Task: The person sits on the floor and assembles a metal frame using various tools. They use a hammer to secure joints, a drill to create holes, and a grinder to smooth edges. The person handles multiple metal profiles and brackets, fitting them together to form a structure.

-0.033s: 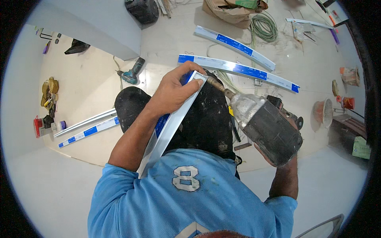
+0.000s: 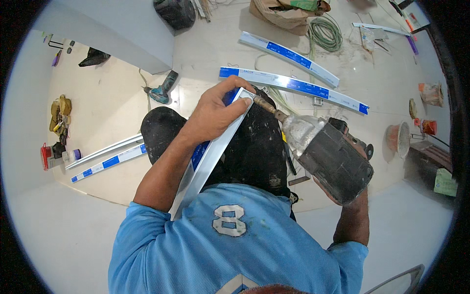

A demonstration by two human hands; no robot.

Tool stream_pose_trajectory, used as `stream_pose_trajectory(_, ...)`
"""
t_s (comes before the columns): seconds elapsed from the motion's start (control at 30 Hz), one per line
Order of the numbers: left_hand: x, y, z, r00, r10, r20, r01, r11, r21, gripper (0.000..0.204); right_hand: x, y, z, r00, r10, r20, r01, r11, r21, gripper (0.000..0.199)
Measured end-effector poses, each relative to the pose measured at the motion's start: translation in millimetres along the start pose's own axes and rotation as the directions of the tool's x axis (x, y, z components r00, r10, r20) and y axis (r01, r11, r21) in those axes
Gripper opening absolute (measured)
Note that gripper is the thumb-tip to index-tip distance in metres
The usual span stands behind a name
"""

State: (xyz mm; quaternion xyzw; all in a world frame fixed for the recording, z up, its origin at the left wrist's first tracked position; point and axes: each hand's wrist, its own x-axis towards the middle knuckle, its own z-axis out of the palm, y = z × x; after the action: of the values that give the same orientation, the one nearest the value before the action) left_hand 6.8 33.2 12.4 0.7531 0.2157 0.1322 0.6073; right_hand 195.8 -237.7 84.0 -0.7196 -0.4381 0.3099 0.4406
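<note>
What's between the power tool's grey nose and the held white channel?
A brownish shaft, running from the grey nose to the channel; head view.

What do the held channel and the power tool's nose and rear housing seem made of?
Channel: probably coated metal, possibly plastic; pale, smooth, with crisp edges and sheen.
Tool nose: likely bare metal, from its scuffed, silvery shine.
Rear housing: probably plastic or rubber, from its dark, matte, worn surface.
</note>
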Motion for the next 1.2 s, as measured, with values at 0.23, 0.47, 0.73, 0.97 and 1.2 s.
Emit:
stream_pose_trajectory(0.23,1.5,-0.4,-3.0,0.999,-0.034,-0.009,0.034,0.999,0.016,0.024,17.2,-28.9,-0.6,0.99,0.083,0.11,-0.072,0.992,-0.103,0.079)
stream_pose_trajectory(0.47,2.1,0.8,-4.8,0.999,-0.044,-0.012,0.045,0.998,0.041,0.025,15.1,-26.0,-1.2,0.995,0.036,0.094,-0.021,0.989,-0.148,0.084)
stream_pose_trajectory(0.73,2.2,1.8,-2.4,0.999,-0.05,-0.014,0.051,0.995,0.082,0.023,16.9,-25.3,-6.5,0.991,0.015,0.129,0.008,0.985,-0.173,0.088)
stream_pose_trajectory(0.97,2.2,5.2,-1.0,0.997,-0.074,-0.014,0.074,0.994,0.083,0.022,15.8,-28.2,-8.6,0.99,0.034,0.14,0.004,0.965,-0.263,0.091)
stream_pose_trajectory(1.2,3.3,-0.9,0.9,0.999,-0.048,-0.018,0.049,0.993,0.103,0.02,17.7,-27.9,-8.6,0.977,0.154,0.146,-0.131,0.979,-0.155,0.088)
